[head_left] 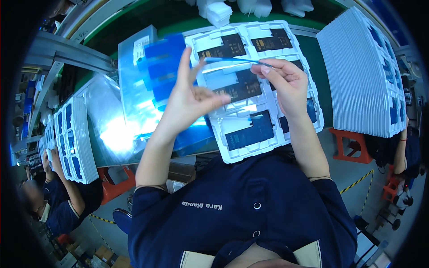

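Note:
My right hand (288,82) pinches the end of a thin film strip (232,60), clear with a blue edge, above a white moulded tray (318,100). My left hand (190,96) is at the tray's left side, fingers spread and slightly blurred, close to the strip's other end; it does not appear to hold it. Flat black batteries lie in the tray's pockets: one (250,133) at the near left, another (250,85) beneath my hands, and one (272,41) at the far right. Left of the tray lie blue film sheets (163,58), partly hidden by my left hand.
Clear plastic sheets (105,100) cover the table's left part, glaring brightly. A tall stack of white trays (353,76) stands at the right, another stack (87,138) at the left. White packaging (219,14) sits at the far edge. A co-worker (62,210) is at the left.

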Motion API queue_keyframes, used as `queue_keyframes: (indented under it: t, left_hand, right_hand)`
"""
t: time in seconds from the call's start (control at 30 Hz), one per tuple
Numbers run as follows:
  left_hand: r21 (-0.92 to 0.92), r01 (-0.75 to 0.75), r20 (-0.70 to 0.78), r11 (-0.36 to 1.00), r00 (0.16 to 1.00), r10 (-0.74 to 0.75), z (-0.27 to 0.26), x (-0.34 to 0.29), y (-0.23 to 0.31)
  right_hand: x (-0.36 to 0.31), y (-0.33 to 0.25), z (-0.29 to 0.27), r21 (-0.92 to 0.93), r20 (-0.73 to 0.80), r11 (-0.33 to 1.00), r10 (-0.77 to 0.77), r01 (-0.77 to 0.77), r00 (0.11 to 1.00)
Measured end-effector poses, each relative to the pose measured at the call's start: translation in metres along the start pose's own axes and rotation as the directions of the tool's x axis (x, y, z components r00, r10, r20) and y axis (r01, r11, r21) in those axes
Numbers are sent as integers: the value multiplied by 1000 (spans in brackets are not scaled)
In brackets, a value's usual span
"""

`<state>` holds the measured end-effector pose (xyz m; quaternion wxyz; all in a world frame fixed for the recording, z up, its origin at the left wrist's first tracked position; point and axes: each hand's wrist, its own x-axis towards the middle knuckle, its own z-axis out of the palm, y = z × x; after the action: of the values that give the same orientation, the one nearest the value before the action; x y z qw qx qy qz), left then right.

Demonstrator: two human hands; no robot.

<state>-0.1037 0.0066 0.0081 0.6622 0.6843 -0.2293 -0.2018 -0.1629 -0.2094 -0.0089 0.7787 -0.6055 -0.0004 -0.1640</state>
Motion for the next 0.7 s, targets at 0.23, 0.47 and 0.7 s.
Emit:
queue_keyframes:
  t: [0.23, 0.47, 0.7]
  left_hand:
    - [114, 125, 192, 986, 971, -145, 11, -58, 33]
    - [147, -25, 363, 989, 931, -30, -45, -106, 51]
    - [135, 144, -727, 980, 687, -1, -215, -138, -15]
  right_hand:
    - [2, 5, -24, 347, 38, 906, 247, -244, 968]
    - [-3, 2, -8, 67, -154, 994, 101, -92, 983]
    - [-3, -6, -4, 115, -132, 967, 242, -228, 961]
